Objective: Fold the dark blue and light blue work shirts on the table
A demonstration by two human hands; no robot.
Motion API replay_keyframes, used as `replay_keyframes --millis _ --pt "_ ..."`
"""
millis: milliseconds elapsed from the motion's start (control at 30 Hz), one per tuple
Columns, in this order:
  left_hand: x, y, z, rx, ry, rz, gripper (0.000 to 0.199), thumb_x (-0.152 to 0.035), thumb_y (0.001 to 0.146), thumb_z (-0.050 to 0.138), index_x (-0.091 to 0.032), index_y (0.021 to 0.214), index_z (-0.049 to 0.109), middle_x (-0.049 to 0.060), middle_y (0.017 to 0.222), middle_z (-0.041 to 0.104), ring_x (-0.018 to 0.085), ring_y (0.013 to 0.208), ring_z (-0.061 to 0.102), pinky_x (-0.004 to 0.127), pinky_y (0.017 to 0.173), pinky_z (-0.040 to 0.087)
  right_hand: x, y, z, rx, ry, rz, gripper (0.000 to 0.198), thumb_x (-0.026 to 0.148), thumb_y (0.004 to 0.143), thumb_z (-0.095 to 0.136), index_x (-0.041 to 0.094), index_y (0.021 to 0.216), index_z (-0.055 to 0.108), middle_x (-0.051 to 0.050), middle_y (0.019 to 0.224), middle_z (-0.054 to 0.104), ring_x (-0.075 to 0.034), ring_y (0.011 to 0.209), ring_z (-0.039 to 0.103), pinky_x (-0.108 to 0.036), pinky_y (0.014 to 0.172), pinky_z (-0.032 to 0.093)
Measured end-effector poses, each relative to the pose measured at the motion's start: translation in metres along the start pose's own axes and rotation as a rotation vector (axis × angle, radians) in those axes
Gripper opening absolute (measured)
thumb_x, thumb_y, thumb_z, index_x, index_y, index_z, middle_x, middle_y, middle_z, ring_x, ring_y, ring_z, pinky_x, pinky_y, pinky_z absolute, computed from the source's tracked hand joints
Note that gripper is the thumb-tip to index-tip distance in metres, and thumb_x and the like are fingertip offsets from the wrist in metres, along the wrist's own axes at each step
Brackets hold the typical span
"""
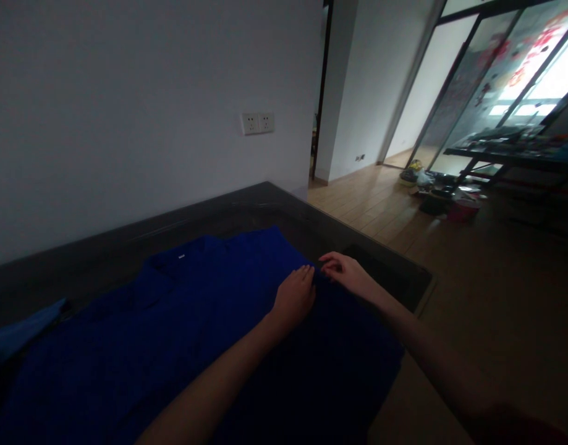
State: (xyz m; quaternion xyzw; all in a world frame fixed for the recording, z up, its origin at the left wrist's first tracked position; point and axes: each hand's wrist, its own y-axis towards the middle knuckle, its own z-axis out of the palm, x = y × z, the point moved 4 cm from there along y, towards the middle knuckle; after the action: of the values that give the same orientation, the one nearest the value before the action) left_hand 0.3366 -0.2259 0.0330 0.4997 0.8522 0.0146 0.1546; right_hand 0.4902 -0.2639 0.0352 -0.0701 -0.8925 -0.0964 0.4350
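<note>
A blue shirt (204, 290) with a collar and a small white label lies spread out on a dark table (246, 207). My left hand (296, 292) rests palm down on the shirt near its right edge, fingers stretched out and close together. Just right of it, my right hand (348, 274) is at the shirt's edge with its fingers loosely curled and apart. I see nothing held in it. The lower part of the shirt sinks into shadow, and my left forearm covers some of it.
Another lighter blue cloth (26, 330) lies at the far left. The table stands against a white wall with a double socket (258, 123). Across the wooden floor (353, 201) are a cluttered dark table (515, 154), a red bucket (464, 207) and glass sliding doors.
</note>
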Motion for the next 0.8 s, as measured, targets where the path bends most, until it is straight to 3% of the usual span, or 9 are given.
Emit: replay_keyframes --millis 133,367,667,800 --pt "-0.001 -0.002 0.013 0.034 0.02 0.004 0.047 -0.019 0.092 0.033 -0.006 0.137 0.04 0.014 0.142 0.045 0.019 0.133 0.039 0.033 0.111 0.034 -0.002 -0.028 0.012 -0.006 0.044 -0.015 0.03 0.014 0.081 0.051 0.021 0.11 0.055 -0.007 0.099 0.07 -0.019 0.093 0.067 -0.036 0.083 0.053" --pt "0.002 -0.003 0.018 0.041 0.017 -0.002 0.05 -0.018 0.092 0.032 -0.005 0.139 0.035 0.014 0.144 0.042 0.017 0.135 0.036 0.032 0.112 0.031 0.0 -0.034 0.022 -0.043 0.076 -0.059 0.024 0.018 0.086 0.046 0.021 0.109 0.051 -0.009 0.109 0.066 -0.02 0.108 0.062 -0.039 0.092 0.049" --pt "0.001 -0.002 0.021 0.047 0.028 0.006 0.049 -0.017 0.091 0.031 -0.006 0.139 0.037 0.013 0.145 0.041 0.018 0.137 0.033 0.034 0.113 0.03 0.008 -0.046 0.039 0.013 -0.529 -0.224 0.036 0.013 0.089 0.036 0.018 0.118 0.057 -0.013 0.11 0.063 -0.024 0.107 0.057 -0.044 0.094 0.046" --pt "0.002 0.0 0.025 0.036 0.038 0.021 0.049 -0.02 0.091 0.032 -0.01 0.138 0.04 0.011 0.146 0.041 0.019 0.136 0.034 0.036 0.113 0.03 0.012 -0.051 0.036 0.051 -0.54 -0.277 0.031 0.015 0.09 0.038 0.019 0.11 0.061 -0.013 0.114 0.064 -0.025 0.111 0.055 -0.043 0.094 0.046"
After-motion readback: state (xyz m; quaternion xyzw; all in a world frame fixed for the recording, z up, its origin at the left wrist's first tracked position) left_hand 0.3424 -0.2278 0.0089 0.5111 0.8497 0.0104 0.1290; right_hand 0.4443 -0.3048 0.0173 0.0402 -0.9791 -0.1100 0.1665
